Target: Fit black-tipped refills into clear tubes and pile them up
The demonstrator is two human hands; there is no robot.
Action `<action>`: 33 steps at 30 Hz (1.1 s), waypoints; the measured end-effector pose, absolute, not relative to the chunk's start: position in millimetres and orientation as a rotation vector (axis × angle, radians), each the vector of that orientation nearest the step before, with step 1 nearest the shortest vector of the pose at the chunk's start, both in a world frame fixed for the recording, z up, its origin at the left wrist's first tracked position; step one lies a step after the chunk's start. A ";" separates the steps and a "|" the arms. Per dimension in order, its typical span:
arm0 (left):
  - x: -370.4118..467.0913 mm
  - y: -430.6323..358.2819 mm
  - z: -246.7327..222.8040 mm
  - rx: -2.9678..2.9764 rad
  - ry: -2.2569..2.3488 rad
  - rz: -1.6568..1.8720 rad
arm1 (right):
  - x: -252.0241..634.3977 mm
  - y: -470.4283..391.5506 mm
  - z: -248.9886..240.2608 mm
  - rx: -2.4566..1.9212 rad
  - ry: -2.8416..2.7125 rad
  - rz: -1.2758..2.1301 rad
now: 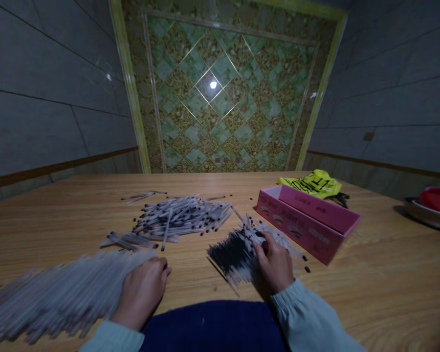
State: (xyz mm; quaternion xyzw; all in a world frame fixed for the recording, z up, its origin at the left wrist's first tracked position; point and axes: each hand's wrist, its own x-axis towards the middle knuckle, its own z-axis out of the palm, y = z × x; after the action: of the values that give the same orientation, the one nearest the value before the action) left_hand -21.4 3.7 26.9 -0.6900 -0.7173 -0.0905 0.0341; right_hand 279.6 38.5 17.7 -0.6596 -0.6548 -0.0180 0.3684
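Observation:
My left hand (144, 288) is closed and lies at the right end of a wide spread of pale, thin tubes (66, 293); whether anything is inside its fingers is hidden. My right hand (273, 261) has thumb and fingers pinched at a heap of small clear caps (275, 237), beside a bundle of dark-tipped thin sticks (229, 256). What the pinch holds is too small to make out. Beyond my hands is a pile of pale tubes with black ends (183, 215), with a smaller group (128, 240) nearer on the left.
A pink open box (297, 220) stands right of the caps, with a yellow bag (315, 183) behind it. A metal bowl with something red (432, 208) is at the far right. Small black pieces (307, 269) lie on the wooden table (388, 274).

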 end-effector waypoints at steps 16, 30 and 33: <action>-2.4 4.6 7.4 -2.337 -1.986 -0.511 | 170.0 96.1 43.8 -1.510 -2.448 0.098; -3.7 9.5 1.8 -2.322 -2.036 -0.562 | 126.0 120.7 33.8 -1.720 -2.436 0.015; -3.9 9.4 0.8 -2.320 -2.036 -0.570 | 125.9 112.7 37.9 -1.724 -2.412 -0.018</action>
State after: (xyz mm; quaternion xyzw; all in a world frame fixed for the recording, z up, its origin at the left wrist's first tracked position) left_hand -3.9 9.4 0.8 -0.7392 -0.6485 -0.1816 0.0015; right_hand 125.9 112.7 37.9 -0.5793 -0.8103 -0.0060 0.0881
